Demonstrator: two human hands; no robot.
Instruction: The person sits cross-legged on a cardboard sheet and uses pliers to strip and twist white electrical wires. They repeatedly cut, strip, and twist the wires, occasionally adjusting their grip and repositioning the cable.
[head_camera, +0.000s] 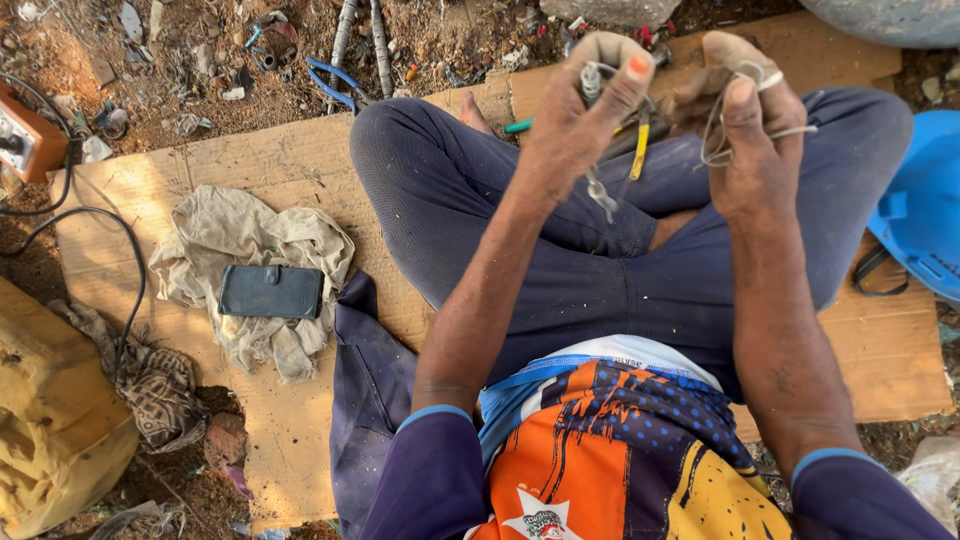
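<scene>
A dark rectangular wallet (271, 291) lies on a crumpled beige cloth (250, 240) over flat brown cardboard (290, 165) as the left hand (580, 120) clamps a yellow-handled metal tool (638, 150) and the right hand (750, 140) pinches thin grey wire strands (715, 150) above crossed legs.

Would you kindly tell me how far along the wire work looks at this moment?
Done: thin pale wire is already looped around the right hand. In hand: the left hand grips a cable end that hangs from the fist, beside a yellow-handled tool. Left: the blue-handled pliers lie untouched on the ground; how much wire remains cannot be seen.
</scene>
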